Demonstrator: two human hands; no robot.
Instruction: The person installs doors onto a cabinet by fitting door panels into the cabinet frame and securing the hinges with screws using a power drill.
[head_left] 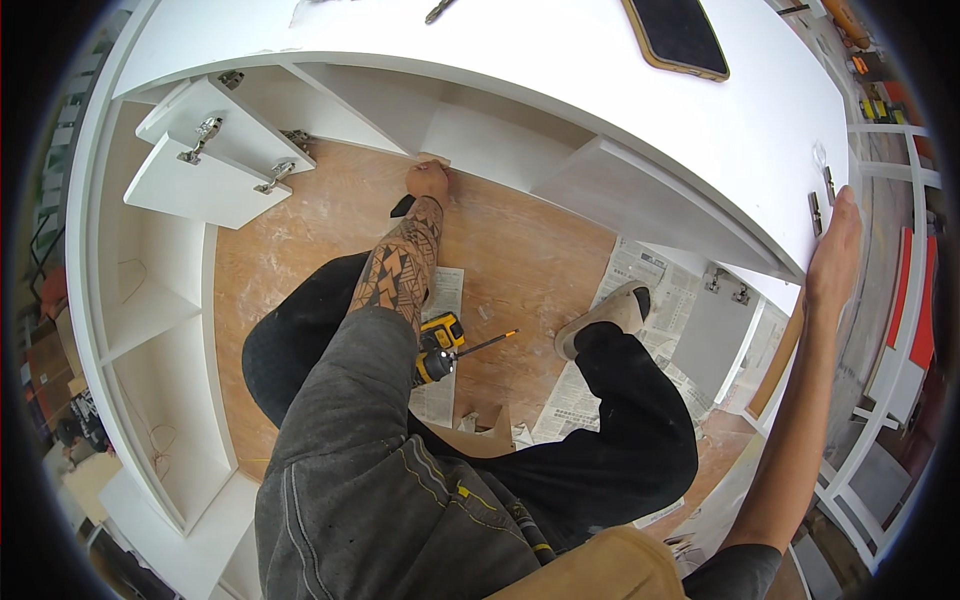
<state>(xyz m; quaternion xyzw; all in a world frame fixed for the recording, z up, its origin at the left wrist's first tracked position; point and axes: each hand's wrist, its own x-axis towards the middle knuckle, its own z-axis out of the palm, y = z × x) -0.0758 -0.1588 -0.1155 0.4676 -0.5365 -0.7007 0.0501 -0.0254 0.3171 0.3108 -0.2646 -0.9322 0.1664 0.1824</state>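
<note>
A large white cabinet stands in front of me, its long white top stretching across the far side. At the foot of its middle section, my left hand is closed, knuckles up; whatever it grips is hidden. A small black piece shows beside that wrist, too little of it to name. Against the right end of the top, my right hand lies with its fingers stretched out along the edge. Two dark drill bits lie close to those fingers.
A yellow and black cordless drill with a long bit rests on newspaper by my legs. White doors with metal hinges jut out at left. A phone lies on the top. Newspaper covers part of the wooden floor.
</note>
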